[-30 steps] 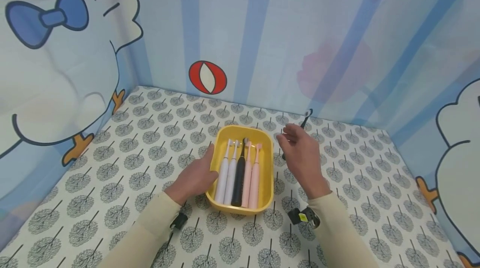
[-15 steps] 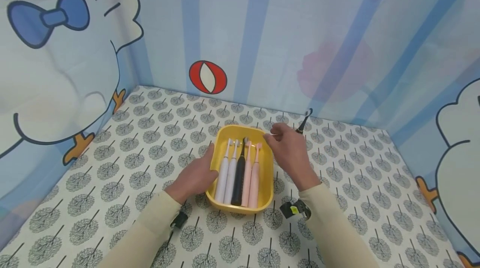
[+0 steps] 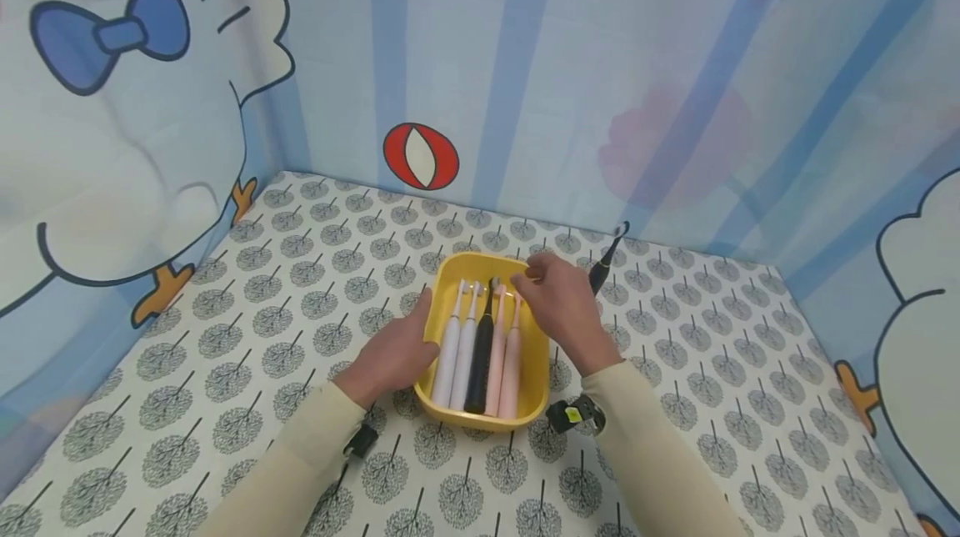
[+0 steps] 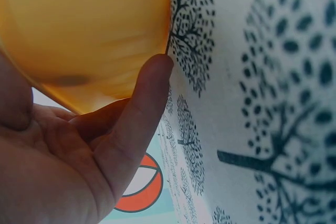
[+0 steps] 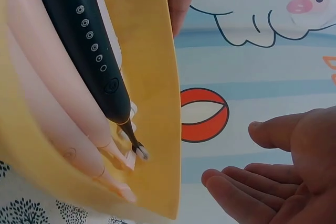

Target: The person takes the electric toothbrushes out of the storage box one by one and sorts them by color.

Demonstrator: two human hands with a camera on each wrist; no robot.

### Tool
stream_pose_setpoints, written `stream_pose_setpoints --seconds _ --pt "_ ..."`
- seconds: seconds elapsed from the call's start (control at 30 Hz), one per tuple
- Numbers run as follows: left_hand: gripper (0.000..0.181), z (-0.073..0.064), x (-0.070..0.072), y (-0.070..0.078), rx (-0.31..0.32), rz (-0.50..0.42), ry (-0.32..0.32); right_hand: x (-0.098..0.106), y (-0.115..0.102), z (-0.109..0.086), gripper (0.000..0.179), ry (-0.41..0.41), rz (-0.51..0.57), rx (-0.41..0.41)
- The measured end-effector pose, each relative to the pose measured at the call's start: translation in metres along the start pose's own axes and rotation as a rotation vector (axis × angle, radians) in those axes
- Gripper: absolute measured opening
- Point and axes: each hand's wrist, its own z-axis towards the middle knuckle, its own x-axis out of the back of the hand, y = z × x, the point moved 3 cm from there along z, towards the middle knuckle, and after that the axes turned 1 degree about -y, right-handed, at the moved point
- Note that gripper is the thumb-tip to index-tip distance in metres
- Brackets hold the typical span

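Note:
My left hand grips the left wall of a yellow plastic bin. Its thumb lies over the rim, while the fingers press the outside in the left wrist view. Inside lie electric toothbrushes side by side, heads away from me: two white toothbrushes, one black toothbrush and two pink toothbrushes. Over the bin's far right corner hovers my right hand. In the right wrist view its thumb and fingers stand apart, holding nothing. Another black toothbrush lies beyond it on the table, partly hidden.
A white cloth with grey tree prints covers the table. Light-blue cartoon curtains hang along the back and both sides, close to the table's far edge. Dark wrist straps sit on both forearms.
My right hand has moved left from beside the loose black toothbrush to the bin's far right corner, uncovering more of that toothbrush. My left hand keeps its grip on the bin.

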Motion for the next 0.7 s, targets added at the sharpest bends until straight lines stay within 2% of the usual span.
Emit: stream_pose_setpoints --seconds 0.37,0.53,0.7 --pt "0.084 -0.001 0.0 0.001 -0.008 0.003 0.001 -0.01 -0.004 0.004 0.051 -0.084 -0.03 -0.027" --pt "0.084 -0.001 0.0 0.0 -0.006 0.003 0.003 -0.014 -0.006 0.006 0.03 -0.102 -0.073 -0.008" --pt "0.084 -0.001 0.0 0.001 0.003 -0.008 -0.002 -0.019 -0.008 0.008 0.044 -0.152 -0.099 -0.016"
